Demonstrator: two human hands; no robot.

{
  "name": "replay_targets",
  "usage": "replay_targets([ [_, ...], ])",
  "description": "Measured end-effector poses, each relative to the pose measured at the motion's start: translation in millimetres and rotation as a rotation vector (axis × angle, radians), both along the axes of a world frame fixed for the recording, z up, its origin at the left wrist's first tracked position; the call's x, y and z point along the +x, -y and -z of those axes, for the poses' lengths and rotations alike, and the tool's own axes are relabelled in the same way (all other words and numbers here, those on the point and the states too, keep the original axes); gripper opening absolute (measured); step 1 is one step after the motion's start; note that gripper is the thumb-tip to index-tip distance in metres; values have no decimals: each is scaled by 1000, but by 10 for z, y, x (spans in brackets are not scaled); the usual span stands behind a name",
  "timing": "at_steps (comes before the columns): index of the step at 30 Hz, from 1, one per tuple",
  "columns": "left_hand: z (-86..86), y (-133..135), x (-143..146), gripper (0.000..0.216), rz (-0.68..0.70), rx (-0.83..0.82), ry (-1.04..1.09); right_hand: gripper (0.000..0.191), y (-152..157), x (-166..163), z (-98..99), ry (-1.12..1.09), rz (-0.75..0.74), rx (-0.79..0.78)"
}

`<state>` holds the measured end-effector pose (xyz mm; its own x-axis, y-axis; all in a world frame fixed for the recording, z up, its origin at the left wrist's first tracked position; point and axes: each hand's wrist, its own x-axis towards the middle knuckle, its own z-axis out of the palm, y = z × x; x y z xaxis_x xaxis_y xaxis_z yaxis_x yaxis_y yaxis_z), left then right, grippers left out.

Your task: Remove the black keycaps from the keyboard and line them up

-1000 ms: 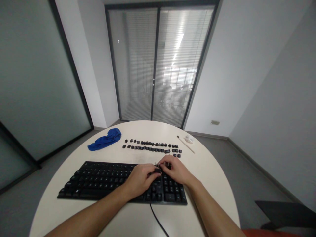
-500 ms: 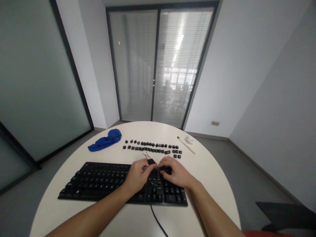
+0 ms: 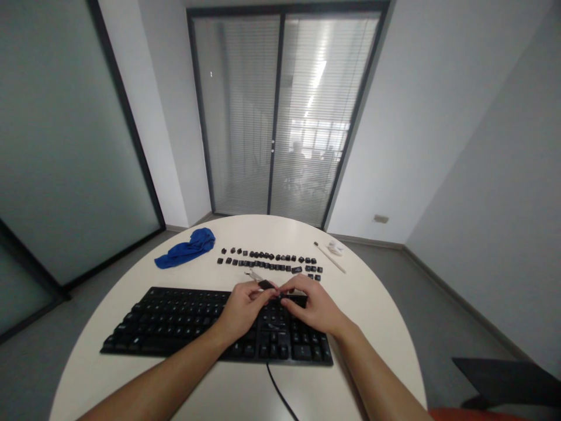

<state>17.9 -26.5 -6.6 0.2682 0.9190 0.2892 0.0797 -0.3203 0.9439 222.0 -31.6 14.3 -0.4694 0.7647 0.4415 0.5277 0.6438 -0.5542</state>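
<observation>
A black keyboard [image 3: 184,316] lies across the table, with bare switches showing near its upper right. Closed over that area, my left hand [image 3: 243,307] grips a keycap puller [image 3: 265,285], its black handle between thumb and fingers and its thin wire prongs pointing away to the left. My right hand [image 3: 313,298] is pinched shut just beside it, thumb and forefinger on a small dark keycap [image 3: 281,295]. The fingertips of both hands meet there, partly hiding the keycap. Beyond the hands, many loose black keycaps [image 3: 272,267] lie in rows.
A crumpled blue cloth [image 3: 188,250] lies at the far left of the round white table [image 3: 109,386]. At the far right are a thin brush [image 3: 331,258] and some crumpled white material [image 3: 335,248]. The keyboard's cable [image 3: 280,394] runs toward me.
The puller has tipped lower, its prongs swinging left. My right thumb and forefinger have drawn together at my left fingertips, around the keycap.
</observation>
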Motion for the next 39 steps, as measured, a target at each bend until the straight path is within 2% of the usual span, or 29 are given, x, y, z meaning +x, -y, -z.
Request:
replay_targets([
  [5,-13,-5,18,24,15,-39,-25,15,-17,-15,52,-24,31,-33],
  [11,38,-40,13,30,34,-123,-9,13,-38,-64,93,-99,49,-113],
  [20,-26,-29,15,30,34,-119,-82,11,-53,-74,94,-130,59,-188],
  [27,-71,-11,32,17,50,-1,-9,14,-53,-74,75,-138,51,-149],
  [30,-68,-17,31,19,52,-19,-25,16,-53,-58,68,-121,21,-127],
  [33,-68,-20,28,23,74,-50,-47,19,-63,-34,79,-140,9,-160],
  [36,-79,-10,28,20,80,16,-60,24,-80,-29,104,-202,10,-221],
  [39,-80,4,25,17,116,75,-68,25,-113,-34,133,-274,74,-231],
])
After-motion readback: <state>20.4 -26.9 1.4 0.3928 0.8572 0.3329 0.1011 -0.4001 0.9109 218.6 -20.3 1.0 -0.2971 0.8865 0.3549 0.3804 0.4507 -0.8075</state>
